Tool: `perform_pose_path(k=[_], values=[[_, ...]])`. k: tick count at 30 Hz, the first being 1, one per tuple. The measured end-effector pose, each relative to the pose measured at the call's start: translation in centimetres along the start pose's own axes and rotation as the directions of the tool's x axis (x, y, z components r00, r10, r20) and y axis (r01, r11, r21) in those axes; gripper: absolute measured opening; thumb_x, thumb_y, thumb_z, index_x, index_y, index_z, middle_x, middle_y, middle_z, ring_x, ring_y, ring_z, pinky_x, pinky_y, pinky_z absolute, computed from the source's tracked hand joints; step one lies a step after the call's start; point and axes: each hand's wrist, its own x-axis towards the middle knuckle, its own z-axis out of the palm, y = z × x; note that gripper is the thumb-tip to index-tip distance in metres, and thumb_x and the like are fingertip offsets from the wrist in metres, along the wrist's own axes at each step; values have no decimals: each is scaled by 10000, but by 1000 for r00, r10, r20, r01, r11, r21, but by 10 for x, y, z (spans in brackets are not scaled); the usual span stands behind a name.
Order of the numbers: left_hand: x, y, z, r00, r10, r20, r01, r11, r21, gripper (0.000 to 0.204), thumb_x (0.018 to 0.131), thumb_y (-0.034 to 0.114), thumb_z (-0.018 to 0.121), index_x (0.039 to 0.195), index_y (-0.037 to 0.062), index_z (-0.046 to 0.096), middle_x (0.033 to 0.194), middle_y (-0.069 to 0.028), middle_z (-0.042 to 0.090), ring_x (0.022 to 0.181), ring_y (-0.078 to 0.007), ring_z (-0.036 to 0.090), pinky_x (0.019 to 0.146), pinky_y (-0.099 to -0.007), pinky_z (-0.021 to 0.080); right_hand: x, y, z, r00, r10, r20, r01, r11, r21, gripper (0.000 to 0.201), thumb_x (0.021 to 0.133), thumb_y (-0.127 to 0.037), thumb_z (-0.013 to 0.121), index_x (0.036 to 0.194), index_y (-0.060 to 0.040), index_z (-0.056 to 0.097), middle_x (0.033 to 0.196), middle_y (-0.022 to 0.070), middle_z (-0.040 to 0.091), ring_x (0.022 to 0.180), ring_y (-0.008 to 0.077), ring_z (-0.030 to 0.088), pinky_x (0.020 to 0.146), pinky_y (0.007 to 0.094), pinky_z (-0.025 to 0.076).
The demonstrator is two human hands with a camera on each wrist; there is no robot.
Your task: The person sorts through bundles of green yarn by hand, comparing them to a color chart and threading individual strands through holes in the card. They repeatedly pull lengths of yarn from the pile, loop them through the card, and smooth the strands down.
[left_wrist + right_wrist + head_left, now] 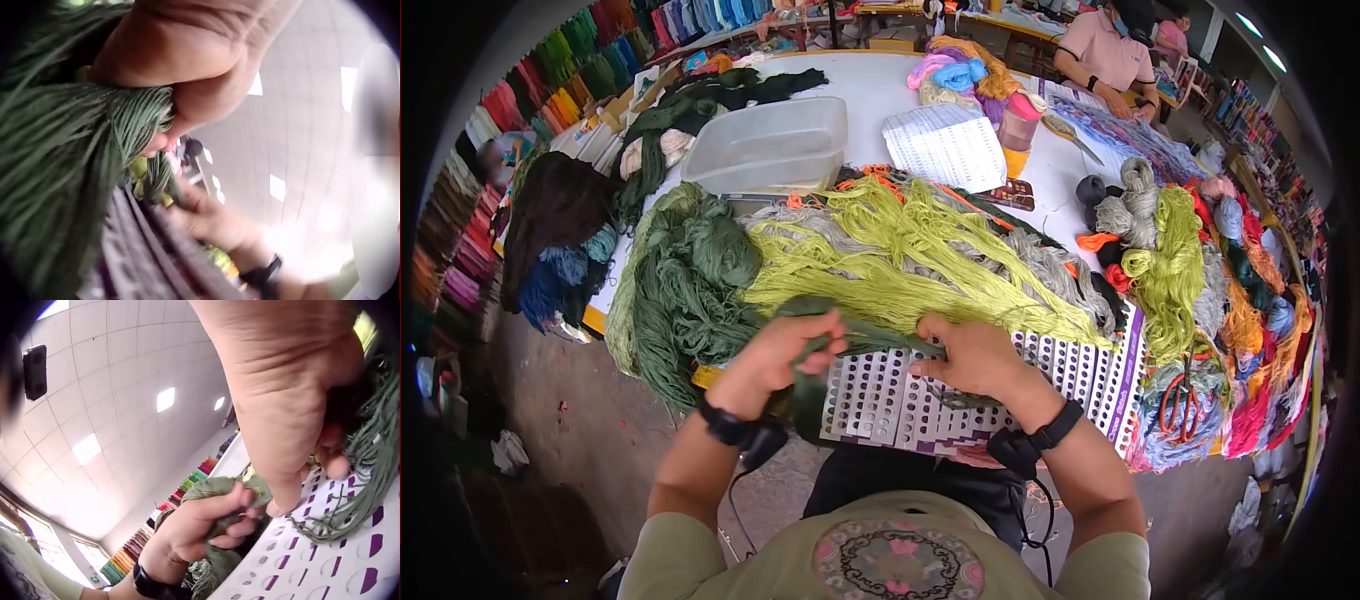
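Observation:
A bundle of dark green yarn hangs over the near table edge and crosses a white card with purple-edged holes. My left hand grips this bundle, its fingers curled round the strands, as the right wrist view also shows on the green yarn. My right hand rests on the card and pinches green strands against it. In the left wrist view the green yarn fills the left side under my palm. A heap of lime yarn lies just beyond both hands.
Dark green skeins lie left, a clear plastic tub and printed sheet farther back. Mixed coloured yarn and orange scissors crowd the right. Another person sits at the far end. Shelves of yarn line the left wall.

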Motion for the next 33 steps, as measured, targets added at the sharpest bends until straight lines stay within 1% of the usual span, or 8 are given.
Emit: perform_pose_path(k=[2,12,15,20,21,24,27,33], values=[[-19,-2,-31,979,10,204,41,968,-248,283,969,317,478,808,88,520,649,6,456,452,-60,333,370,-192,251,3,5,4,1000,1,25,-2,1000,27,467,786,-506,651,1075,-165,519,760,128,653,762,343,642,645,454,465],[-104,42,-159,900,346,-266,-436,747,-502,305,991,294,425,799,76,516,587,27,429,428,-53,348,340,-193,270,1,8,10,999,-20,-28,22,997,71,409,797,-479,655,1034,-175,518,670,109,626,706,321,642,618,431,461],[-100,35,-124,438,552,-710,-90,812,576,361,960,357,493,1077,34,604,697,-41,639,399,-61,407,360,-212,294,1,13,19,996,-48,-76,51,998,38,409,806,-483,644,1045,-179,513,667,86,633,687,316,640,607,430,458],[-102,20,-12,850,490,-192,-353,801,483,299,932,313,572,980,25,634,774,-64,662,523,-77,520,442,-194,368,-4,2,18,970,-121,-211,128,992,19,308,831,-359,677,1025,-158,548,659,48,624,638,220,637,566,365,459],[-95,14,21,782,533,-323,-378,817,436,298,937,304,564,999,22,637,859,-46,668,723,-92,605,564,-216,447,-7,-12,10,967,-52,-251,123,953,276,238,838,-267,680,994,-128,565,670,25,618,635,159,618,553,316,454],[-75,18,52,815,568,116,-577,813,79,564,956,455,438,1259,-17,502,1317,-151,509,1224,-235,476,977,-397,418,-6,-39,7,938,6,-346,240,710,662,173,839,-138,677,985,-68,614,711,30,626,621,98,579,542,259,466],[-60,20,80,801,531,277,-528,844,-94,683,939,526,385,1340,-26,418,1380,-136,436,1255,-207,434,1017,-387,387,-27,-69,-18,975,55,-216,209,115,971,125,861,-103,666,974,-50,647,810,-28,616,610,24,495,546,187,438],[-51,10,99,822,487,295,-490,869,-67,568,987,427,382,1321,-26,453,1298,-112,511,1175,-177,493,977,-322,418,-37,-58,-6,963,113,-244,235,88,968,126,861,-134,670,954,-51,661,836,-11,644,665,40,539,548,193,423]])
